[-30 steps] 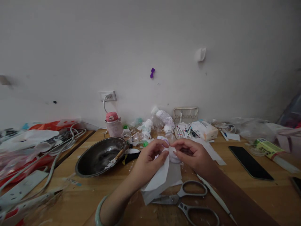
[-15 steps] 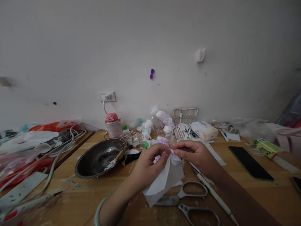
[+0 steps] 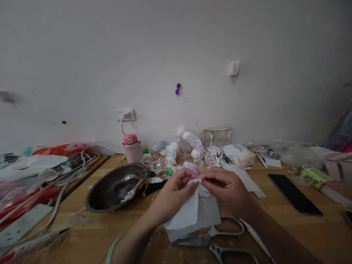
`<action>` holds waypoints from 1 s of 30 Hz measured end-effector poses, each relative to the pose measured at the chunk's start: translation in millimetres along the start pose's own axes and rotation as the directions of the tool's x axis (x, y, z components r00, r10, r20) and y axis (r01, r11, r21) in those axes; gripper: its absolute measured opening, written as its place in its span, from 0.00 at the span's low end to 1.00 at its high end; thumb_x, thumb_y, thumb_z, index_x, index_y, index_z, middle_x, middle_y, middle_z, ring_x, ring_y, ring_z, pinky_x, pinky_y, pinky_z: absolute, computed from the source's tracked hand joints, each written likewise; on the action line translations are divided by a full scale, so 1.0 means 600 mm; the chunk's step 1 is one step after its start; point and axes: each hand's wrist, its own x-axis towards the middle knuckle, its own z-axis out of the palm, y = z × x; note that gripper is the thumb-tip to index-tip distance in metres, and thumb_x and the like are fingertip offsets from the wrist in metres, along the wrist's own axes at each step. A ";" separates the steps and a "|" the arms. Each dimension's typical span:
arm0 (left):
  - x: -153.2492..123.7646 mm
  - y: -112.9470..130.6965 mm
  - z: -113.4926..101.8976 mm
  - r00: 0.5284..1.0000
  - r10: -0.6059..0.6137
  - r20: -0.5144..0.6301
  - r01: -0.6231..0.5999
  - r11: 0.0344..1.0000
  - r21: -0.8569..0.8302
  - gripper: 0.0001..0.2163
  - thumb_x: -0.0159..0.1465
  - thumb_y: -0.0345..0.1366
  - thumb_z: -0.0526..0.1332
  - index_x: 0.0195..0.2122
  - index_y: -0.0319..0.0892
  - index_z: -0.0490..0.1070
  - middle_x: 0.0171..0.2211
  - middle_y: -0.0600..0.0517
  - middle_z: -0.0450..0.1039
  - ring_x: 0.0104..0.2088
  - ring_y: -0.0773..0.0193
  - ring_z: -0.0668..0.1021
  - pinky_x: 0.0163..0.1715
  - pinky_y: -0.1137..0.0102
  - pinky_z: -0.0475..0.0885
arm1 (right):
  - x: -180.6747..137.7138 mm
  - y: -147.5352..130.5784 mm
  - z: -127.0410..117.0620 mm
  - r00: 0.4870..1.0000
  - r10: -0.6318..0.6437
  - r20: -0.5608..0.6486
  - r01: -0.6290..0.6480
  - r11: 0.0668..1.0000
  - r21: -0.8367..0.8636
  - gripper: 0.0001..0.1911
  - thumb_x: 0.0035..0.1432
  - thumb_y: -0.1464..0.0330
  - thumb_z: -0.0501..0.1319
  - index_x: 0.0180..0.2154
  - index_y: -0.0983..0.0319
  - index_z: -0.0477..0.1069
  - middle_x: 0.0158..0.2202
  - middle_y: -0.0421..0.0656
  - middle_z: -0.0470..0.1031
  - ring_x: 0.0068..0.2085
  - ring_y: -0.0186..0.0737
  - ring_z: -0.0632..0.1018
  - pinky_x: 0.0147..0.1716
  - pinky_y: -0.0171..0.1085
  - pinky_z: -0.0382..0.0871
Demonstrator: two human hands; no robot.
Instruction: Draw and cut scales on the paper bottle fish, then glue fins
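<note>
Both my hands meet over the middle of the wooden table (image 3: pixel 288 231). My left hand (image 3: pixel 172 196) and my right hand (image 3: pixel 224 189) each pinch the top edge of a white sheet of paper (image 3: pixel 192 216), which hangs folded below the fingers. A pale green bangle sits on my left wrist. Metal scissors (image 3: pixel 220 238) lie on the table just under the paper. A thin white pen (image 3: pixel 255 238) lies beside my right forearm.
A dark metal bowl (image 3: pixel 115 187) with a brush and white paste sits left of my hands. Behind are a pink-lidded bottle (image 3: pixel 132 147), small wrapped bottles, a marker tray and a tissue pack (image 3: pixel 239 154). A black phone (image 3: pixel 294 198) lies right; cables and a power strip (image 3: pixel 24 223) left.
My hands have dropped slightly and closed together on the paper's top edge; the sheet now hangs more bunched beneath them. The view has tilted a little.
</note>
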 end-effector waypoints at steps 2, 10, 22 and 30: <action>0.003 0.003 -0.004 0.999 -0.051 0.017 0.052 0.998 -0.045 0.19 0.50 0.46 0.71 0.31 0.41 0.65 0.25 0.57 0.69 0.25 0.73 0.67 0.25 0.76 0.58 | 0.001 0.000 0.000 0.995 -0.104 -0.004 0.103 0.993 -0.054 0.10 0.56 0.73 0.61 0.35 0.57 0.81 0.32 0.43 0.80 0.33 0.37 0.78 0.33 0.33 0.72; 0.001 0.010 -0.019 0.982 -0.160 0.102 0.178 0.963 -0.203 0.17 0.43 0.35 0.75 0.29 0.39 0.70 0.26 0.56 0.71 0.24 0.74 0.69 0.25 0.77 0.60 | -0.004 -0.003 -0.014 0.873 -0.468 0.136 0.487 0.834 -0.259 0.12 0.62 0.74 0.57 0.43 0.59 0.78 0.36 0.47 0.78 0.38 0.36 0.78 0.37 0.32 0.73; 0.003 0.000 -0.004 0.998 0.013 -0.069 -0.020 0.995 -0.096 0.15 0.45 0.33 0.74 0.31 0.40 0.70 0.30 0.54 0.74 0.28 0.70 0.73 0.28 0.76 0.65 | -0.005 0.015 -0.013 0.992 0.057 0.112 -0.069 0.993 0.099 0.16 0.56 0.68 0.60 0.48 0.60 0.70 0.42 0.45 0.76 0.43 0.39 0.77 0.41 0.36 0.72; 0.006 -0.004 0.000 0.998 0.009 -0.058 -0.006 0.998 0.064 0.13 0.48 0.34 0.70 0.32 0.41 0.68 0.25 0.56 0.70 0.27 0.69 0.70 0.28 0.75 0.63 | 0.009 0.015 -0.021 0.881 0.424 0.210 -0.421 0.905 -0.062 0.14 0.50 0.58 0.62 0.27 0.64 0.71 0.23 0.38 0.67 0.27 0.34 0.66 0.25 0.32 0.57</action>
